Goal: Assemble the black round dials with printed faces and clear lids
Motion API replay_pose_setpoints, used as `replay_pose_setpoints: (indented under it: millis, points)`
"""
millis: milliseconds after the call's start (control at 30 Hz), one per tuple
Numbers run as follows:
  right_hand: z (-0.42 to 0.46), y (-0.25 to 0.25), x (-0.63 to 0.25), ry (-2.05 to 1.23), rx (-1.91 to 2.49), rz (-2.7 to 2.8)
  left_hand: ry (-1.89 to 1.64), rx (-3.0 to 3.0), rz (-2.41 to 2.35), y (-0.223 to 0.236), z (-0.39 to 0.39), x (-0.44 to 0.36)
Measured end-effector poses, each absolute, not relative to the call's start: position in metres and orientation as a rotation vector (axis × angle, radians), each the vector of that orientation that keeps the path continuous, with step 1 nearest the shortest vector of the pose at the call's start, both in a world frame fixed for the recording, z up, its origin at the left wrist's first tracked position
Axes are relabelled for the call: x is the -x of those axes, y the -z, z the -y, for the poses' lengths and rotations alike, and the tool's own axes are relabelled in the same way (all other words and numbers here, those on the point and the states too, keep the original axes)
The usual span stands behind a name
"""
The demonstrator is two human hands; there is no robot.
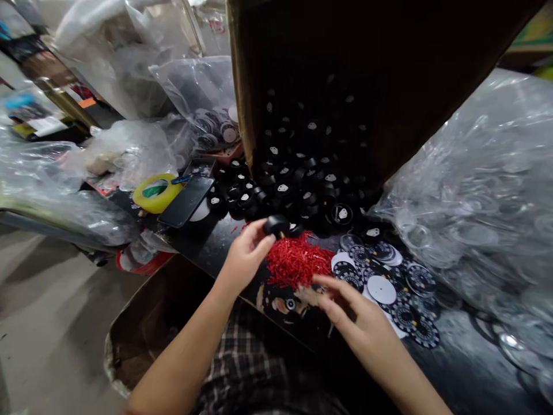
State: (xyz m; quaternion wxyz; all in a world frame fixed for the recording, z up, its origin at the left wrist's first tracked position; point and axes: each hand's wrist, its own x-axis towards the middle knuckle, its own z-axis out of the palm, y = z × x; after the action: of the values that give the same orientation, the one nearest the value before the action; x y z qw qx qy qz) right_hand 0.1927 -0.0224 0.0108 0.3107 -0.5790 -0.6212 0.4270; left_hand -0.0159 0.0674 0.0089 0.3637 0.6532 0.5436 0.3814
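My left hand (245,256) pinches a small black round case (277,225) between thumb and fingers, above the back edge of a heap of thin red slivers (298,262). At the heap's near right side is my right hand (360,314), its thumb and forefinger apart; I see nothing between them. Printed black dial discs (404,317) lie loosely beside it, some showing a plain white face (382,289). A small round metal fitting (291,304) sits on the worn table edge between my hands. Many black round cases (283,189) spill from a tipped carton behind.
The dark carton (367,46) rises over the table's back. Bagged clear round covers (488,213) crowd the right. At left are yellow tape (151,195), a phone (186,202) and a bag of discs (199,86). An open sack or box (129,346) stands below the table edge.
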Motion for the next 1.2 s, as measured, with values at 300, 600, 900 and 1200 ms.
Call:
replay_pose_setpoints:
  millis: [300,600,900,1200]
  points:
    - [0.027,-0.015,-0.194,-0.612,1.422,1.972,-0.77,-0.263,-0.737,0.004,0.02,-0.032]
    - [0.028,0.011,-0.27,-0.23,2.147,1.685,-0.748,-0.46,-0.89,0.007,0.021,-0.039]
    - [0.04,-0.004,-0.235,-0.448,1.546,1.764,-0.844,-0.199,-0.806,-0.003,0.017,-0.056]
    - [0.038,0.001,-0.207,-0.814,1.571,1.326,-0.934,-0.111,-0.742,-0.007,0.018,-0.06]
